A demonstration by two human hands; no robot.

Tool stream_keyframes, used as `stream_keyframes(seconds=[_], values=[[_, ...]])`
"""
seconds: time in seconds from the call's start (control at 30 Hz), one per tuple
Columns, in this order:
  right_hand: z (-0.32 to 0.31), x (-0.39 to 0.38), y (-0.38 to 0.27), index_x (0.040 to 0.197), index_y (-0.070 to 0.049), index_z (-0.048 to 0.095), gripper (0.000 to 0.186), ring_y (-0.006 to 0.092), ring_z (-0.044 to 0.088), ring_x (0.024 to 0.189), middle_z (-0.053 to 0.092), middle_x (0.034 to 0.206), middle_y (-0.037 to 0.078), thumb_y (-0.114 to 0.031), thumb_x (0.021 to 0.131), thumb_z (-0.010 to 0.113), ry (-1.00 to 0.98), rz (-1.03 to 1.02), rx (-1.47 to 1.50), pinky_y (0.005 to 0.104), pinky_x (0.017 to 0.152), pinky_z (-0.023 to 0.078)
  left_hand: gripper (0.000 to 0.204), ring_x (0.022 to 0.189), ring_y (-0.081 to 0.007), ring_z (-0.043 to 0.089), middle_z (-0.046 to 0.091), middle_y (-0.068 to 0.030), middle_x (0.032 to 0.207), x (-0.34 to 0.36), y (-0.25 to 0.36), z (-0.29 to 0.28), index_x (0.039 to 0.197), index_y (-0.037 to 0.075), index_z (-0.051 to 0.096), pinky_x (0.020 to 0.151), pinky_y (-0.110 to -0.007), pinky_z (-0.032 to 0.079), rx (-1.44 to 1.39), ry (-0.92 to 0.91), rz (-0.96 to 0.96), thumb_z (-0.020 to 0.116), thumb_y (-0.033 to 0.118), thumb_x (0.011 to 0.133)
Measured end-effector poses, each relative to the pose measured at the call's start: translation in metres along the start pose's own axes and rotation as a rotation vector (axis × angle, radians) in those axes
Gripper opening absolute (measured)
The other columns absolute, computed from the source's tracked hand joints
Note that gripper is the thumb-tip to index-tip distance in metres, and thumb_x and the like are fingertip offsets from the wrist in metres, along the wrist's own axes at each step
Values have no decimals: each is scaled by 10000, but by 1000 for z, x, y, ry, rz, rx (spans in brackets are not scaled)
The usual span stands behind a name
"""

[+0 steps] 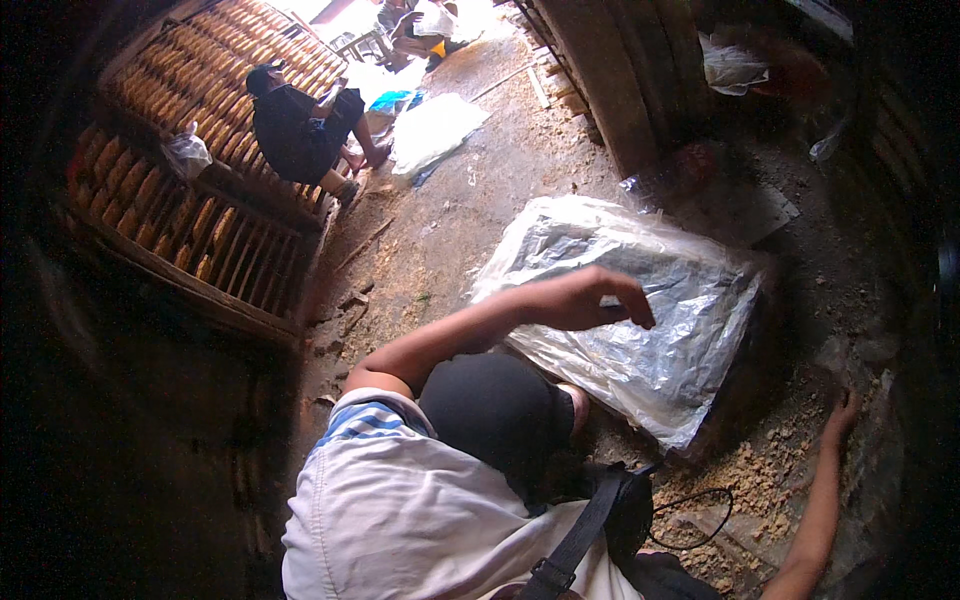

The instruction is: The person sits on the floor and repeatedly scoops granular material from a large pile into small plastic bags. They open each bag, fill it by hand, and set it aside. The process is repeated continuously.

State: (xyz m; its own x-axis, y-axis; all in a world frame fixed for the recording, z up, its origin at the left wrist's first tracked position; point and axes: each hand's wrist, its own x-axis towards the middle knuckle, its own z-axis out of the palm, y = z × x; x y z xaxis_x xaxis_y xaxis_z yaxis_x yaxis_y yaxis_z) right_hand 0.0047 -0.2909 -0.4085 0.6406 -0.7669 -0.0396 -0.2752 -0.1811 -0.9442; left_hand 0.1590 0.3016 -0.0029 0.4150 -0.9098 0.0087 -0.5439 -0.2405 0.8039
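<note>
One hand (pixel 585 300) of a co-worker (pixel 400 510), elbow and wrist bent, hangs loosely curled over the plastic sheet (pixel 665 365), right of centre. Another hand (pixel 847 405), far right, ends a straight arm (pixel 822 500); its owner and grip I cannot tell.

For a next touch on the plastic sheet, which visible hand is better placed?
Probably the left hand of the white-shirted person: it extends over the plastic sheet. The hand near the picture's right edge is off the sheet; whose it is, I can't tell.
</note>
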Motion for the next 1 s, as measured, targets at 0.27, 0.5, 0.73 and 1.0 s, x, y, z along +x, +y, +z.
stream_keyframes(seconds=[0.27, 0.5, 0.73, 1.0], values=[[-73, 31, 3, 1311, 34, 527, 431, 266, 521, 1234, 559, 1334, 151, -270, 1009, 496, 220, -240, -197, 378, 1023, 404, 73, 796, -182, 626, 642, -111, 863, -53, 203, -73, 897, 14, 628, 703, -344, 504, -778, 7, 672, 578, 66, 910], [-69, -26, -55, 1290, 17, 552, 388, 271, 566, 1144, 600, 1269, 146, -241, 1003, 507, 164, 42, -124, 362, 964, 410, 190, 653, -177, 619, 636, -112, 776, -55, 264, -52, 815, 85, 617, 526, -343, 501, -788, -353, 780, 476, 105, 942], [-140, -30, -60, 1300, 29, 542, 509, 310, 549, 1179, 585, 1292, 175, -359, 971, 531, 265, -66, -190, 377, 986, 403, 158, 633, -181, 635, 660, -115, 801, -44, 262, -26, 841, 67, 646, 518, -345, 508, -746, -686, 886, 512, 114, 909], [-101, -72, -171, 1430, -52, 396, 747, 282, 450, 1264, 459, 1403, 139, -493, 868, 615, 126, -2, 301, 406, 1055, 352, 154, 666, -191, 665, 701, -119, 882, 17, 186, 4, 920, 6, 698, 586, -349, 522, -112, -920, 715, 615, 109, 841]])
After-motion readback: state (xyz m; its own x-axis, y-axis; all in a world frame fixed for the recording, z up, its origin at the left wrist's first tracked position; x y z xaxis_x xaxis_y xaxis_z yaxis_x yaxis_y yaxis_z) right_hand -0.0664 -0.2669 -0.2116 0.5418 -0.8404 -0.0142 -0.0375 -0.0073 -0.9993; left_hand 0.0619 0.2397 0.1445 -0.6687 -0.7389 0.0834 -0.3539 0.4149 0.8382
